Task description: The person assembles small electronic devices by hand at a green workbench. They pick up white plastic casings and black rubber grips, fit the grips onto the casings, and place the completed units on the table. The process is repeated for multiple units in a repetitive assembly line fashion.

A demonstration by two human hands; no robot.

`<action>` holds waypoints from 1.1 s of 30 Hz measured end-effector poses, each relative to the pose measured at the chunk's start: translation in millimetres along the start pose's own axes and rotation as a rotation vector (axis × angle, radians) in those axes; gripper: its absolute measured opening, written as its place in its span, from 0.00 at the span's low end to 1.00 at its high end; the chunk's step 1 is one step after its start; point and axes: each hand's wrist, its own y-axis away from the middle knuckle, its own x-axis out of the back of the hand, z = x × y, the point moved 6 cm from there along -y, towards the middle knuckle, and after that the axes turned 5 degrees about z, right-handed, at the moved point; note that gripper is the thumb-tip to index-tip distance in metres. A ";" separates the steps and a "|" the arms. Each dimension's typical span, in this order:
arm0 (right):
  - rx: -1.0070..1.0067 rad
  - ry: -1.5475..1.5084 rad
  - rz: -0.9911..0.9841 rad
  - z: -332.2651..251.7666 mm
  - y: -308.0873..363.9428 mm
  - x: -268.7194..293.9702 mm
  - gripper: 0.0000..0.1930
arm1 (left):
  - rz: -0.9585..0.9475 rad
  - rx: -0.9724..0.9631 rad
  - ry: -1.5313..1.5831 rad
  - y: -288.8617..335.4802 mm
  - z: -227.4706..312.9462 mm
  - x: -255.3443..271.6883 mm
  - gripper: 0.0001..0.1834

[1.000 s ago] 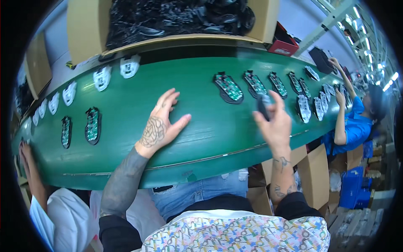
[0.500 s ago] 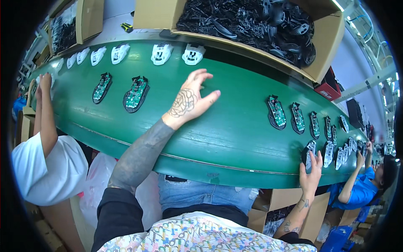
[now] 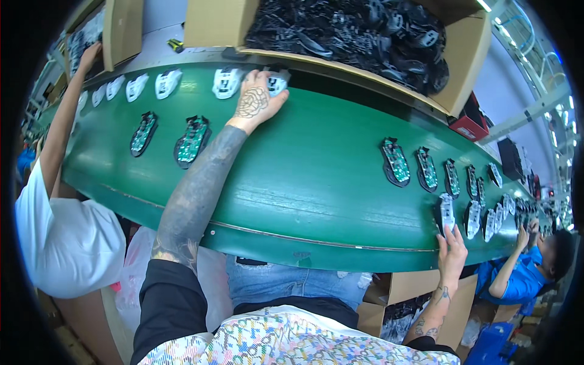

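Observation:
My left hand (image 3: 258,100) reaches to the far edge of the green belt, its fingers closed round a white mouse shell (image 3: 277,85), which it partly hides. A second white mouse shell (image 3: 227,83) lies just left of it. At the right, my right hand (image 3: 452,250) is at the near end of a mouse assembly (image 3: 447,211) with a pale top piece and dark base. Its fingers are apart, the tips touching or very near the assembly. Mouse bases with green circuit boards lie on both sides, including one left of my forearm (image 3: 192,141) and one at right (image 3: 396,163).
A cardboard box (image 3: 465,67) of dark plastic parts stands beyond the green belt (image 3: 304,176). More white shells run leftward. A person in white (image 3: 79,246) reaches into another box (image 3: 125,33) at left; a person in blue (image 3: 514,274) works at far right.
My left hand has moved away and left from over the belt onto the white shell. My right hand has drawn slightly back along the assembly. The person at left now reaches into the box.

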 end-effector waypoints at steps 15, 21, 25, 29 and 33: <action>-0.392 -0.308 0.086 8.1 16.1 -14.4 0.16 | -0.071 -0.017 -0.148 -3.1 14.4 -12.0 0.35; -0.180 -0.027 -0.223 -52.4 -39.7 40.9 0.45 | -0.207 -0.095 0.093 51.2 36.0 38.0 0.39; 0.284 -0.287 -0.126 -177.2 -137.3 38.3 0.18 | -0.522 0.290 0.457 68.4 64.6 59.6 0.42; 0.651 -0.329 0.122 -292.4 -243.8 -26.8 0.10 | -0.615 0.727 1.509 87.8 100.7 41.4 0.30; 0.586 -0.147 0.081 -336.8 -317.7 -107.3 0.14 | -0.678 0.767 1.771 105.3 108.2 35.2 0.28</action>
